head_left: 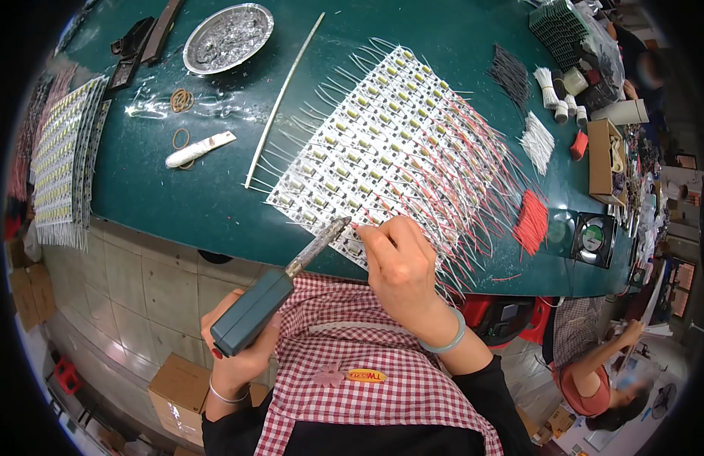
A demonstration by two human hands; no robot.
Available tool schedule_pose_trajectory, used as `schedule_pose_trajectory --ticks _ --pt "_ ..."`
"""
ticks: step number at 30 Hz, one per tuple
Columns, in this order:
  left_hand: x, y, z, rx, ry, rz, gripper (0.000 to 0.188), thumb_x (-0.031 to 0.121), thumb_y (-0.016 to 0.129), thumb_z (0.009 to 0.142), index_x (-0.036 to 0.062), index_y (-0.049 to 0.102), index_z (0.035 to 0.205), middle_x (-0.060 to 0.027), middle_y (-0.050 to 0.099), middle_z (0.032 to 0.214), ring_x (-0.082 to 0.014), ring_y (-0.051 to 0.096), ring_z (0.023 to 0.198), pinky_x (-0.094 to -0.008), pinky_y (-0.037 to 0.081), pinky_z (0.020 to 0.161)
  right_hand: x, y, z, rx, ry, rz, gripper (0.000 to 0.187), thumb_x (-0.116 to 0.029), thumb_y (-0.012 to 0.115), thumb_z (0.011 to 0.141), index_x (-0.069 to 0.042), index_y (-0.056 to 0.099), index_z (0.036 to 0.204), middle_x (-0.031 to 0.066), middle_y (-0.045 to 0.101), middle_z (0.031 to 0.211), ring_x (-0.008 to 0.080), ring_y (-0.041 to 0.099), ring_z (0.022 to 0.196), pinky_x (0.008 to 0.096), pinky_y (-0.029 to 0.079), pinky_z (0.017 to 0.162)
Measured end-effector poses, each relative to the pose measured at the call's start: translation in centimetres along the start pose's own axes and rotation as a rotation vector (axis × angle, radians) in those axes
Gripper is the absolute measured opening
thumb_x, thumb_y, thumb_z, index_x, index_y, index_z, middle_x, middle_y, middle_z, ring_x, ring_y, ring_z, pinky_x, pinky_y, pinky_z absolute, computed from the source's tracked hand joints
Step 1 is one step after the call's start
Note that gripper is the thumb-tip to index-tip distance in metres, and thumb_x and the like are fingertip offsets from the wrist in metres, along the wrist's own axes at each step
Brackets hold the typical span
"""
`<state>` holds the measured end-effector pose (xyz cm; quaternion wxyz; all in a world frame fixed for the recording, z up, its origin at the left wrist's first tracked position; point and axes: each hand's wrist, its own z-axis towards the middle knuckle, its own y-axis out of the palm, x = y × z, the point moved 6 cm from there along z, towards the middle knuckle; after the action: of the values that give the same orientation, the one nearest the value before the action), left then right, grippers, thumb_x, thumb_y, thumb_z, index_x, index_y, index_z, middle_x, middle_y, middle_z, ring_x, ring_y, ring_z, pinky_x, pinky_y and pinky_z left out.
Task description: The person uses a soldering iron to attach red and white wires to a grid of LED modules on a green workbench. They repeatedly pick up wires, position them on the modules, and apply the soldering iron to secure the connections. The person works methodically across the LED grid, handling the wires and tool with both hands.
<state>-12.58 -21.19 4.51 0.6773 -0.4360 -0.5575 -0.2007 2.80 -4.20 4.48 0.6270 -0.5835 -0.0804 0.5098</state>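
Observation:
My left hand point(245, 356) is wrapped round the green pistol handle of a soldering iron point(253, 311). Its metal tip points up and right, at the lower edge of a white circuit board panel point(344, 148). Just right of that tip, my right hand point(401, 266) is closed in a pinch over the panel, on what looks like a thin red wire. Rows of small greenish-yellow components cover the panel. White wires stick out along its left side, and many red and white wires trail off its right side. The pinched fingertips partly hide the wire.
A foil-like metal bowl point(229, 39), a thin pale rod point(285, 99), rubber bands point(182, 100) and a white-wrapped tool point(201, 150) lie on the green table point(215, 182). Red point(531, 223), white and black wire bundles lie right. More panels point(67, 152) hang at the left edge. A co-worker sits right.

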Motion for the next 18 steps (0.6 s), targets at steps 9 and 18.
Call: schedule_pose_trajectory --ticks 9,18 --pt "0.6 -0.2 -0.1 0.008 -0.014 0.015 0.021 -0.002 0.072 0.070 -0.0060 0.069 0.090 -0.0120 0.066 0.081 -0.0176 0.063 0.064 -0.0268 0.049 0.057 0.0 0.0 -0.1 0.032 -0.004 0.005 0.022 0.006 0.066 0.075 0.000 0.067 0.096 0.0086 0.050 0.079 0.0256 0.055 0.073 0.0361 0.047 0.061" --pt "-1.2 -0.9 -1.9 0.064 -0.191 -0.097 0.023 -0.003 0.073 0.071 -0.0077 0.068 0.093 -0.0129 0.067 0.085 -0.0169 0.064 0.068 -0.0263 0.049 0.059 -0.7 -1.7 -0.2 0.148 -0.065 0.012 0.019 0.004 0.068 0.074 -0.003 0.066 0.092 0.0075 0.051 0.075 0.0244 0.053 0.070 0.0350 0.042 0.056"
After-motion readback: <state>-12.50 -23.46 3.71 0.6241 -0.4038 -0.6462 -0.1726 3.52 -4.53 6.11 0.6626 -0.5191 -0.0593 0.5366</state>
